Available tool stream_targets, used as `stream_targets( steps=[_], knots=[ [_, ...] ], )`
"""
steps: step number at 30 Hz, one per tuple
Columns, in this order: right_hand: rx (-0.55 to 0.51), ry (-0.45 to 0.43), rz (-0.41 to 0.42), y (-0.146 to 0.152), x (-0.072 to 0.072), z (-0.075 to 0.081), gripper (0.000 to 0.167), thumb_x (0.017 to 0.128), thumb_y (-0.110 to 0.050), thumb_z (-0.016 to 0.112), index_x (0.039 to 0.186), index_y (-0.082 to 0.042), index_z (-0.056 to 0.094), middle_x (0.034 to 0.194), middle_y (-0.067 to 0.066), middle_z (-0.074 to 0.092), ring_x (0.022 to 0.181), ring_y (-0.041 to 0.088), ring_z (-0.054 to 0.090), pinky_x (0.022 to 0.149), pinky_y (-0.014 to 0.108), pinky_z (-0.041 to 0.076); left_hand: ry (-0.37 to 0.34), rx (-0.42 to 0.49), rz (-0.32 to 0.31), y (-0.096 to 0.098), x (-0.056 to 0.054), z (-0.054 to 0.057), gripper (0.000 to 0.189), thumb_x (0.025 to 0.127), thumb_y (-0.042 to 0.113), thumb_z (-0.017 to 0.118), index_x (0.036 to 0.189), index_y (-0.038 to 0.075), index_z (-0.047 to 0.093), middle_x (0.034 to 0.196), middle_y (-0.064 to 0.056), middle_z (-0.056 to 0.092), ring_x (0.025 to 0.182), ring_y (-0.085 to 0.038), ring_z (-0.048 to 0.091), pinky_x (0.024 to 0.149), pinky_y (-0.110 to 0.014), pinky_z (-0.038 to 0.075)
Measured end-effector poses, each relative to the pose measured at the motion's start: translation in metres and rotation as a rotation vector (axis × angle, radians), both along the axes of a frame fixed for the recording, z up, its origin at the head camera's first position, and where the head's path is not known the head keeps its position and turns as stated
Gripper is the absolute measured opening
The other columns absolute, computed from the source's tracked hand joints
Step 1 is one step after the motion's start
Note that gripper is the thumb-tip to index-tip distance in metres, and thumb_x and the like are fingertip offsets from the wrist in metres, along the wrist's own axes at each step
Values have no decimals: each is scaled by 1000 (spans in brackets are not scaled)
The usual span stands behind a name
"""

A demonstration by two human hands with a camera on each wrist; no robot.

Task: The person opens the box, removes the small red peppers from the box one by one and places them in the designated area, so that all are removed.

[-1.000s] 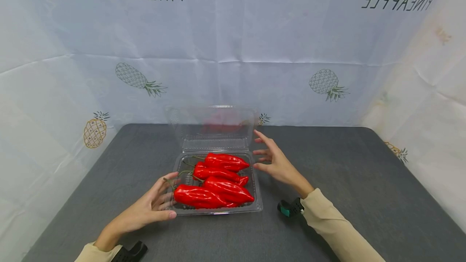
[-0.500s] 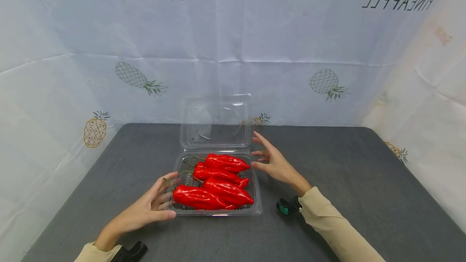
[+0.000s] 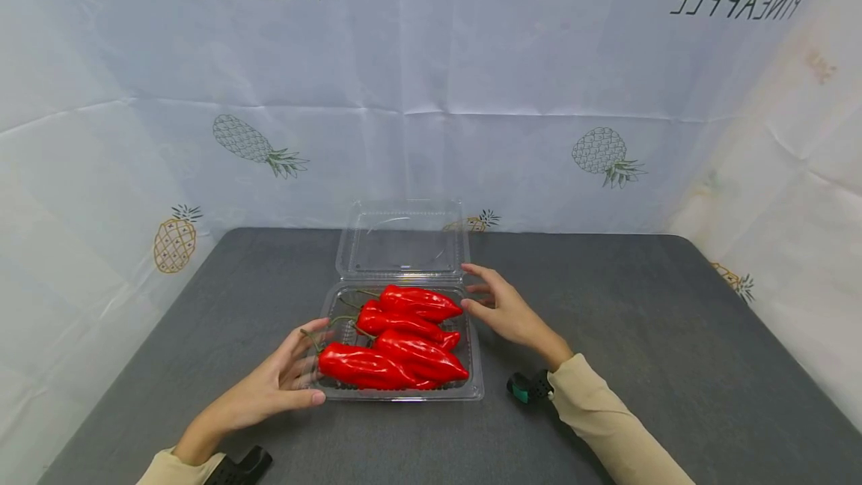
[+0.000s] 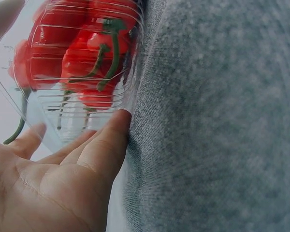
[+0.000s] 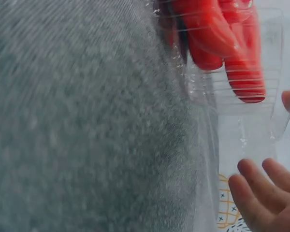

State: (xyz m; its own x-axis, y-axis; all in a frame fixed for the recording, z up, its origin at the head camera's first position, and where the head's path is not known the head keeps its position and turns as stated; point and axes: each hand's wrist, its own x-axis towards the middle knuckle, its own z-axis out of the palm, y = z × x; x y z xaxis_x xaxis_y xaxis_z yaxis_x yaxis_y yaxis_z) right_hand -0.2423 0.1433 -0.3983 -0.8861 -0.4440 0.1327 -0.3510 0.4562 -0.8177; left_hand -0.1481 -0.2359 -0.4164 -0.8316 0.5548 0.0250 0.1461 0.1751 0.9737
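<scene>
A clear plastic clamshell container (image 3: 431,395) sits on the table with several red peppers (image 3: 367,367) lying in it, their green stems pointing left. Its hinged lid (image 3: 404,245) stands raised and leans away at the back. My left hand (image 3: 263,391) is at the container's left side, fingers along the wall and thumb near the front corner. In the left wrist view the fingertips of that hand (image 4: 53,193) meet the ribbed wall. At the right rear corner, my right hand (image 3: 508,313) has its fingers spread beside the hinge, holding nothing.
The dark grey table (image 3: 640,305) extends to both sides of the container. Behind it hangs a pale cloth (image 3: 431,43) printed with pineapples and mirrored lettering. Black wrist devices (image 3: 528,386) show near both sleeves.
The lid has swung backward, away from me, and now leans lower at the rear. My right hand has shifted slightly left and lower. The left hand stays put.
</scene>
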Motion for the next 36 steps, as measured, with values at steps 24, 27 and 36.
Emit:
stream_targets(
  steps=[24,27,36],
  knots=[
    [9,111,-27,-10,22,23,51,92,-14,70,140,-8,52,140,13,55,129,35,52,110,54,43,-16,22,-3,-1,0,-3,85,93,4,64,157,9,8,158,-35,14,129,6,48,100,-16,46],
    [2,114,16,-14,27,28,50,92,-14,70,139,-6,53,139,15,55,128,35,54,110,55,43,-24,15,7,-2,0,-3,85,92,4,65,157,10,8,159,-34,14,129,5,47,100,-15,46],
    [4,107,105,-26,41,34,48,93,-16,69,137,-6,54,135,14,59,120,33,58,103,55,48,-20,19,10,-2,0,-3,87,92,4,65,156,8,8,158,-35,13,127,11,46,100,-13,45]
  ],
)
